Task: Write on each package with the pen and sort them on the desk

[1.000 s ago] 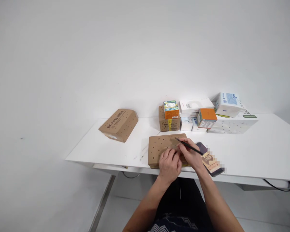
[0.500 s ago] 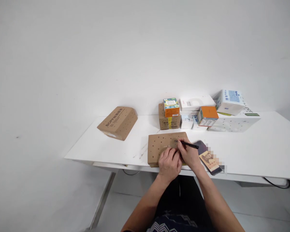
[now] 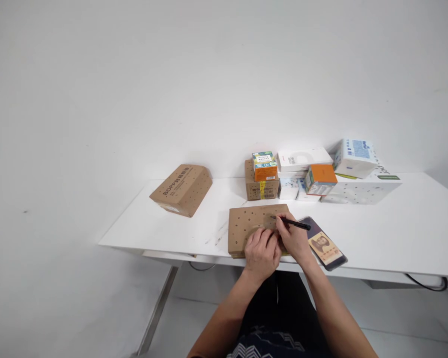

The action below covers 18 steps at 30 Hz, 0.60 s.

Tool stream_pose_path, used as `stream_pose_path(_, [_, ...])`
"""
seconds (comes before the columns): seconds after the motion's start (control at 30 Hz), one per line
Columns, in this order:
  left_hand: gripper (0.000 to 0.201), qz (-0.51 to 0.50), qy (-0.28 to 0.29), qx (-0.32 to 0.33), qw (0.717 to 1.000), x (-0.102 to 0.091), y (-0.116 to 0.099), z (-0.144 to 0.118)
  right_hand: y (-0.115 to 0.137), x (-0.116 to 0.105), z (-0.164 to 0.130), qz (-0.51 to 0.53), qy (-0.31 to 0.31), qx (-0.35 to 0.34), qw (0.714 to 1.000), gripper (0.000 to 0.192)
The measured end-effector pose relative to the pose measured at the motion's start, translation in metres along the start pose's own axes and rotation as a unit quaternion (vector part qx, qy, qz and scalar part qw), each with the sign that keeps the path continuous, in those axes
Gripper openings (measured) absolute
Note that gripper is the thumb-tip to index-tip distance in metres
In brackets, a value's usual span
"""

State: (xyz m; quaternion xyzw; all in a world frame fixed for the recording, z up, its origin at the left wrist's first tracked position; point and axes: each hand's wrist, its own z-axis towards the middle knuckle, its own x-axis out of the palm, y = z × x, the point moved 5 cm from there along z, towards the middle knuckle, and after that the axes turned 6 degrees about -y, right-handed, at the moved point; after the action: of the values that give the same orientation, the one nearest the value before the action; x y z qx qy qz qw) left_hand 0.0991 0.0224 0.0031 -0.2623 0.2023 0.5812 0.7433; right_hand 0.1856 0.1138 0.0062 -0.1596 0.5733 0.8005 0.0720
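Note:
A brown cardboard box dotted with small dark marks and rings lies flat near the table's front edge. My left hand rests over its front part, fingers bent and close together, holding the box down. In my right hand a black pen is pinched, its tip at the box's top towards the right and its tail pointing right. Part of the box's front right is hidden under both hands. Just right of my right hand, a phone with a lit picture lies on the table.
The white table stands against a wall. Another brown box sits at the left. Along the back are a small carton box, orange boxes, a white flat box, a large white box and a white-blue pack.
The pen has tilted slightly, its tail now lower and further right, with a small shift of my right hand. My left hand and the box look unmoved.

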Motion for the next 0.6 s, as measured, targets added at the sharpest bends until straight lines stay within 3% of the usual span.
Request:
stream_pose_path(0.17, [0.024, -0.001, 0.001, 0.0, 1.0, -0.002, 0.0, 0.002, -0.009, -0.016, -0.009, 0.114, -0.113, 0.047, 0.986, 0.027])
stream_pose_path(0.3, [0.023, 0.001, -0.006, 0.0, 1.0, -0.002, -0.001, 0.003, -0.032, -0.044, -0.015, 0.029, -0.199, 0.001, 0.979, 0.029])
stream_pose_path(0.33, [0.023, 0.002, -0.008, 0.0, 1.0, -0.002, -0.001, 0.003, -0.039, -0.05, -0.015, -0.029, -0.191, -0.026, 0.981, 0.029])
stream_pose_path(0.4, [0.023, 0.003, -0.011, 0.0, 1.0, -0.002, -0.001, 0.003, -0.054, -0.051, -0.014, -0.177, -0.103, -0.09, 0.975, 0.032])
stream_pose_path(0.5, [0.022, 0.004, -0.011, -0.001, 1.0, -0.002, -0.002, 0.002, -0.078, -0.042, -0.016, -0.365, 0.042, -0.15, 0.918, 0.045])
stream_pose_path(0.6, [0.022, 0.005, -0.01, -0.004, 1.0, -0.002, -0.002, 0.002, -0.09, -0.033, -0.017, -0.448, 0.096, -0.173, 0.872, 0.051])
